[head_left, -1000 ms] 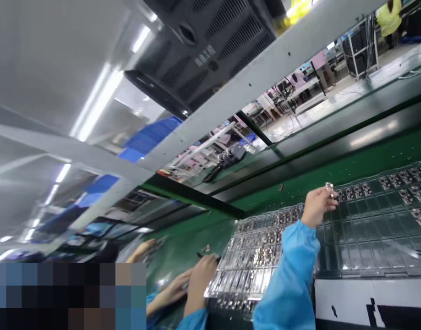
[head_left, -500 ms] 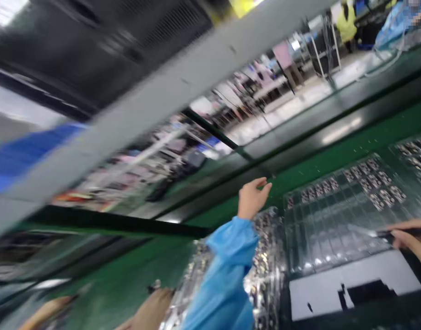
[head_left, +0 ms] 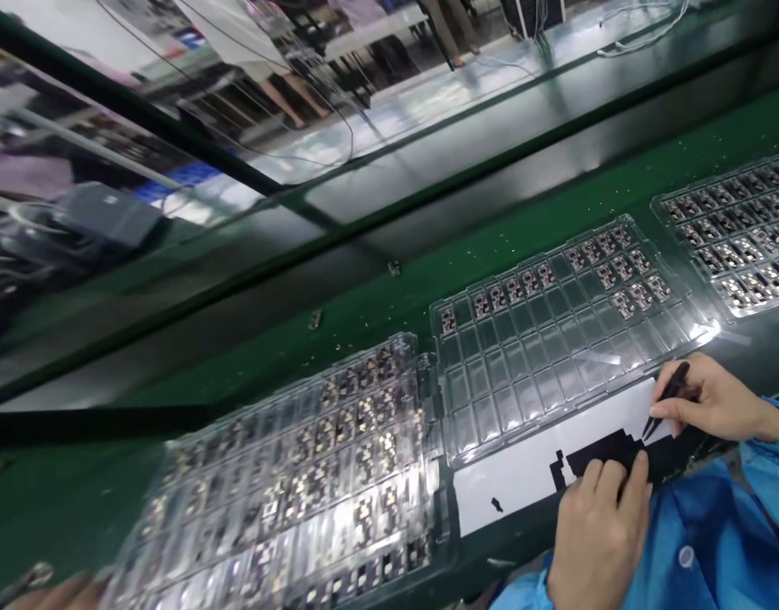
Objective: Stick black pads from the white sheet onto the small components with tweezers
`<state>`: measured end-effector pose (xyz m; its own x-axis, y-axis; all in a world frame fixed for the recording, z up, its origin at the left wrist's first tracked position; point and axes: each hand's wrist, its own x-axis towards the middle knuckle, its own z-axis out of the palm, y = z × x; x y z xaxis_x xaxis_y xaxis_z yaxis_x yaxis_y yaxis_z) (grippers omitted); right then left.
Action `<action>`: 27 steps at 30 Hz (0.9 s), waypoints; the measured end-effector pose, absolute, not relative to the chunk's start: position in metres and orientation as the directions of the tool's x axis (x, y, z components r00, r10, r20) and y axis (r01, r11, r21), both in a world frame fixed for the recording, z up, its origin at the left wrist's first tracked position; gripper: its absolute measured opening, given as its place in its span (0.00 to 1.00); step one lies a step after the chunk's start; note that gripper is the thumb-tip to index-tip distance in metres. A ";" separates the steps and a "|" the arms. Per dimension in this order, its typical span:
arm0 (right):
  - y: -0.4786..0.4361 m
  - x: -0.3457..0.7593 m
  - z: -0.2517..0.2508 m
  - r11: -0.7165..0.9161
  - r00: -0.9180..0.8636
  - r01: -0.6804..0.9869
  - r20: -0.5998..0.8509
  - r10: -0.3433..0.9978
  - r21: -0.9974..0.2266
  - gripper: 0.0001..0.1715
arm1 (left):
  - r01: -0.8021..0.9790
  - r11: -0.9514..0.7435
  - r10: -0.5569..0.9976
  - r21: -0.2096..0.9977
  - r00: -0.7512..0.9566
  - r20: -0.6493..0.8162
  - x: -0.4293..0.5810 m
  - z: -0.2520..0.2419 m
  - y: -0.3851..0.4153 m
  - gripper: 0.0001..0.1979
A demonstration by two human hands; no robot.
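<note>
Black tweezers [head_left: 667, 396] are clamped between the closed fingers of the right hand [head_left: 720, 407], their tips resting on a white sheet [head_left: 522, 474] with black patches at the near edge of a green belt [head_left: 364, 313]. The sheet is pressed by the left hand [head_left: 596, 529], fingers flat and together. It is just below a partly filled clear tray [head_left: 554, 356].

**Tweezers on the sheet, trays beyond**

Your right hand [head_left: 713, 405] pinches black tweezers [head_left: 667, 398], their tips down on the white sheet [head_left: 509, 479] with its black patches. Your left hand [head_left: 598, 529] lies on that sheet just beside them, empty, fingers loosely curled. Behind the sheet a clear tray [head_left: 522, 381] sits on the green belt [head_left: 376, 318], its small boards only along the far rows. A fuller tray [head_left: 436, 508] lies just beside it, to the left.
</note>
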<state>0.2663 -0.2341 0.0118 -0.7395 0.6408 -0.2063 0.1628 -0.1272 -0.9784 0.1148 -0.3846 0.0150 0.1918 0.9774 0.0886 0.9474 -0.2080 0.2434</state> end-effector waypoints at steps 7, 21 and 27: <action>-0.232 0.262 0.011 -0.118 -0.749 0.192 -0.223 0.624 -0.974 0.11 | 0.957 -0.203 0.978 0.208 0.208 0.000 0.115 0.017 -0.382 0.17; -0.230 0.262 0.012 -0.156 -0.756 0.234 -0.281 0.592 -0.960 0.14 | 0.959 -0.192 0.979 0.209 0.201 -0.024 0.114 0.016 -0.380 0.17; -0.229 0.262 0.013 -0.178 -0.747 0.227 -0.288 0.599 -0.958 0.15 | 0.961 -0.188 0.980 0.204 0.197 -0.026 0.114 0.016 -0.382 0.17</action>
<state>0.2621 -0.2291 0.0130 -0.7475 0.5986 -0.2881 0.2266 -0.1780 -0.9576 0.1141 -0.3821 0.0162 0.1972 0.9800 -0.0262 0.9607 -0.1878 0.2044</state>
